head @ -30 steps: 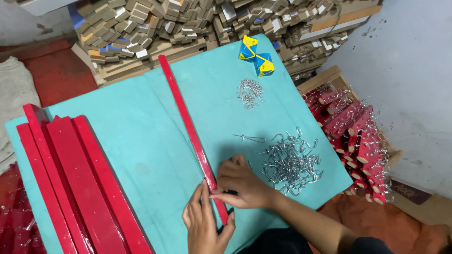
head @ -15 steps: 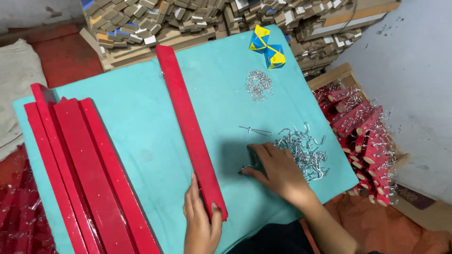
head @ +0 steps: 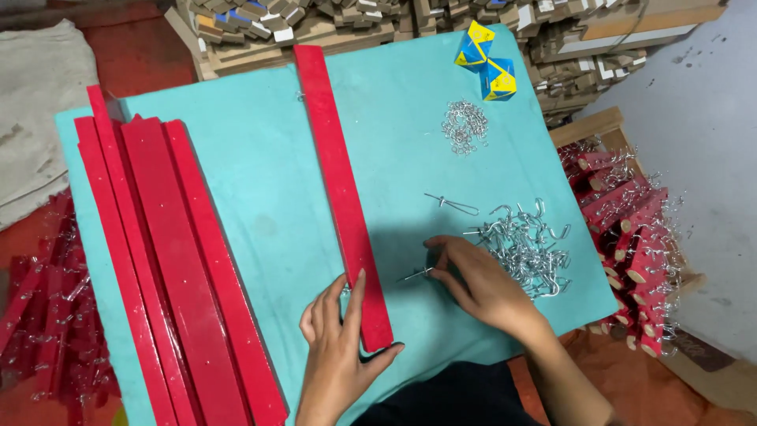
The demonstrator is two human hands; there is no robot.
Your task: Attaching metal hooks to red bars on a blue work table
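Left hand is clamped on the near end of a long red strip: thumb hooked under the end, fingers laid flat along its left edge, so it's gripping it pretty loosely but definitely holding it down. The strip runs from the near middle of the teal table up to the far edge, tilted a bit to the left as it goes away.

Right hand sits just right of the strip, fingers curled in, pinching a small metal hook between thumb and fingertips. The pointed end sticks out toward the strip but isn't touching it as far as I can see.

Right behind that hand there's a big pile of hooks, touching or nearly touching the knuckles. One loose wire piece lies a bit farther up, and a smaller heap of tiny rings sits farther still. Two blue and yellow boxes are at the far edge.

On the left side of the table is a stack of red strips, well apart from the one being worked. A crate of finished red pieces with hooks in them stands off the right edge, and cardboard bits are piled along the far side.
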